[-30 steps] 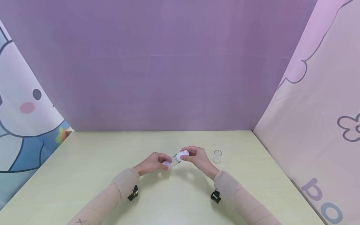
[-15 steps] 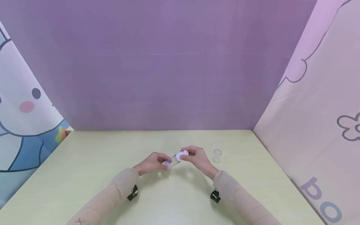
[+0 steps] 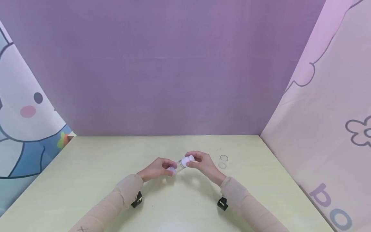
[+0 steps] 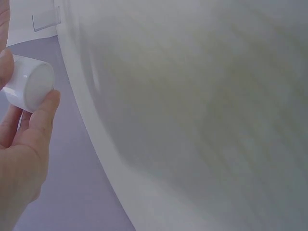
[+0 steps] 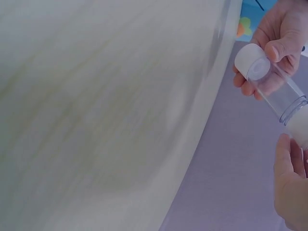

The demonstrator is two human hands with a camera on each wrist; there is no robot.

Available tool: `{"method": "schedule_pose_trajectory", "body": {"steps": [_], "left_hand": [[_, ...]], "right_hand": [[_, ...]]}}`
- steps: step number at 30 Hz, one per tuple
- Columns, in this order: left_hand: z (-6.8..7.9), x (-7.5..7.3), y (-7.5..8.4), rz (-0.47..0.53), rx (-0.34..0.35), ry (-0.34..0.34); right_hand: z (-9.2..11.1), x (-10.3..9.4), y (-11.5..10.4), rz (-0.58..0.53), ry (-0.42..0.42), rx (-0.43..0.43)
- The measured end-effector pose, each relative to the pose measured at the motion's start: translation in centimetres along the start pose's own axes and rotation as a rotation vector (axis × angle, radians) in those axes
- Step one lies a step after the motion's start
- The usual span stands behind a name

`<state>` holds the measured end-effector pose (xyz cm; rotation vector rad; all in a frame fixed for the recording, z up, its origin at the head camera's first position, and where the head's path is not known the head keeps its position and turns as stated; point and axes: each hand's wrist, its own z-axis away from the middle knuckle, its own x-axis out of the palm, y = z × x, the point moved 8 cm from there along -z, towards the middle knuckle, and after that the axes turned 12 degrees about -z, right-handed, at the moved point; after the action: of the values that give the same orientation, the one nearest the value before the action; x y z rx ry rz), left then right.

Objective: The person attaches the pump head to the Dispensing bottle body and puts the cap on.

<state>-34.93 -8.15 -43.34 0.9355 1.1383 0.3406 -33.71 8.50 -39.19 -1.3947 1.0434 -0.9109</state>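
Note:
Both hands hold a small clear bottle (image 3: 179, 166) with white ends, tilted above the table. My left hand (image 3: 157, 168) grips its lower white end (image 4: 39, 86), thumb on one side and fingers on the other. The right hand (image 3: 204, 165) pinches the white top (image 3: 187, 160) at the upper end. In the right wrist view the clear barrel (image 5: 278, 91) shows between the two hands, with a ring-like collar where it meets the white top. I see no contents through the barrel wall.
A clear open-ended cap or cylinder (image 3: 223, 162) stands on the pale table (image 3: 185, 206) right of the right hand. Black wrist cameras (image 3: 137, 199) hang under both sleeves. A purple panel (image 3: 174, 80) rises behind the table, with printed cloth at both sides.

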Motion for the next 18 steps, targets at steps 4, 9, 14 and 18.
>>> {"method": "schedule_pose_trajectory", "body": {"steps": [4, 9, 14, 18], "left_hand": [[0.01, 0.06, -0.01, 0.002, -0.001, -0.003], [0.00, 0.17, 0.08, 0.007, 0.005, -0.008], [-0.11, 0.13, -0.01, 0.004, 0.000, -0.006], [-0.23, 0.16, -0.10, 0.003, -0.001, -0.009]], "right_hand": [[-0.05, 0.11, 0.04, -0.020, -0.036, -0.008], [-0.21, 0.14, 0.14, -0.043, -0.043, -0.001], [-0.23, 0.19, -0.05, -0.048, -0.042, 0.004], [-0.03, 0.22, -0.34, -0.041, -0.044, 0.008]]}}
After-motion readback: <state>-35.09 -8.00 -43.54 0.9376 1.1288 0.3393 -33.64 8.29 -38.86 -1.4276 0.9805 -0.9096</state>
